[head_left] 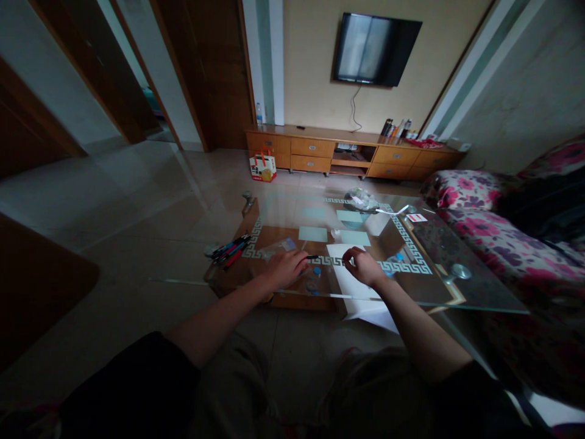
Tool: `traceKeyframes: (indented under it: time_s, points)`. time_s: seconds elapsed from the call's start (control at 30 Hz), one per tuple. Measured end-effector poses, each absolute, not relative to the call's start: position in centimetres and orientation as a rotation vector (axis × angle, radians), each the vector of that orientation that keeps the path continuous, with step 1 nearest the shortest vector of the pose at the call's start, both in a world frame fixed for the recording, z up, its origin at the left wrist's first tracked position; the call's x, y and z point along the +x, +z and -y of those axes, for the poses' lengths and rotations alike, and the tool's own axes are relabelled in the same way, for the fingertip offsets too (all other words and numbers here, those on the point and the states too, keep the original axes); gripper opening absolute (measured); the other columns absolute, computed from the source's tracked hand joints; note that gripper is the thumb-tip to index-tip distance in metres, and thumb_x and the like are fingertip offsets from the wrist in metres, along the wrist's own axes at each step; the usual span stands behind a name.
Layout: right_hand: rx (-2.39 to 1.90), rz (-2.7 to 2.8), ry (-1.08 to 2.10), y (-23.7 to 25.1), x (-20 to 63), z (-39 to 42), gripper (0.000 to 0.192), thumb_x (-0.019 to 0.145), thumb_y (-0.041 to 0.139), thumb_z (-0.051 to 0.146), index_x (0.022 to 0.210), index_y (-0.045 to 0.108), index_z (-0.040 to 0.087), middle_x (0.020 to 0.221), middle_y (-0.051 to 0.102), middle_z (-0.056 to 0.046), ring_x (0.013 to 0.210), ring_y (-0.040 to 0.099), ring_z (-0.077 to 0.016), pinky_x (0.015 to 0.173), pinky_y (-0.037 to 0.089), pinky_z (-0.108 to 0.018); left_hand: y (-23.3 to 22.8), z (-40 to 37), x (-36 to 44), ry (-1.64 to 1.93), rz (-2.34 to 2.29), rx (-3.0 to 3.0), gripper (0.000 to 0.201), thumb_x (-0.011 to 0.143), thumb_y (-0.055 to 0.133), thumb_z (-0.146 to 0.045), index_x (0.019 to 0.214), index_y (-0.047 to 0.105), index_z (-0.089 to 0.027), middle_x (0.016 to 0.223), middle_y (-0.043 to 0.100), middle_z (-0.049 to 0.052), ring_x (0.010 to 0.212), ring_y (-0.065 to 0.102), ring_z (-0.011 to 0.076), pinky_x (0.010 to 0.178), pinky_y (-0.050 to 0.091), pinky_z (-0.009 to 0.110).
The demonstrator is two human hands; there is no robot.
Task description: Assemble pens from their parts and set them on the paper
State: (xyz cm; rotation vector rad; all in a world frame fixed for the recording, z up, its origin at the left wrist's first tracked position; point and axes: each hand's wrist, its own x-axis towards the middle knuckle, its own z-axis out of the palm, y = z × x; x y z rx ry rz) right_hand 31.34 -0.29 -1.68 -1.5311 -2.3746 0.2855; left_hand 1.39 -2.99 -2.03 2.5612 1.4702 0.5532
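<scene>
My left hand [287, 269] is closed round a black pen [313, 256], whose dark end sticks out past the fingertips toward the right. Across from it, my right hand [363, 267] hovers over the glass table [283, 286] with fingers curled in a pinch; whatever is between them is too small to make out. A gap separates the two hands. To the left of my left hand lies a loose pile of pens [231, 251], mostly black with some red and blue ones. A clear plastic wrapper [278, 245] rests just beyond my left hand.
On the table's far side sit a plastic bag [361, 199] and a red-and-white card [416, 217]. White paper [350, 286] shows beneath the glass. A flowered sofa [498, 238] stands at the right. Beyond are a wooden TV cabinet [313, 147] and a carrier bag [262, 167].
</scene>
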Motion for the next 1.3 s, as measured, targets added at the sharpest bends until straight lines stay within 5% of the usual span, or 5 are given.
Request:
traceKeyframes:
  time_s: [1.0,1.3]
  points:
    - [-1.556,2.478,0.342,-2.6,30.9,0.4,0.023,0.083,0.06,0.015,0.104,0.068,0.017,0.103,0.066,-0.011,0.09,0.062,-0.0207,0.082,0.045,-0.028,-1.9,3.3,1.2,0.562,-1.439,2.561,0.034,0.102,0.035,-0.042,0.113,0.063,-0.025,0.106,0.068,0.006,0.091,0.064,0.0213,0.08,0.047,0.033]
    - [-1.477,2.364,0.192,-1.2,29.2,1.3,0.04,0.09,0.05,0.017,0.13,0.051,0.017,0.119,0.059,-0.013,0.101,0.059,-0.0231,0.09,0.047,-0.034,-2.1,3.1,1.2,0.573,-1.44,2.602,0.031,0.101,0.04,-0.041,0.111,0.064,-0.025,0.104,0.069,0.005,0.092,0.065,0.0205,0.081,0.047,0.032]
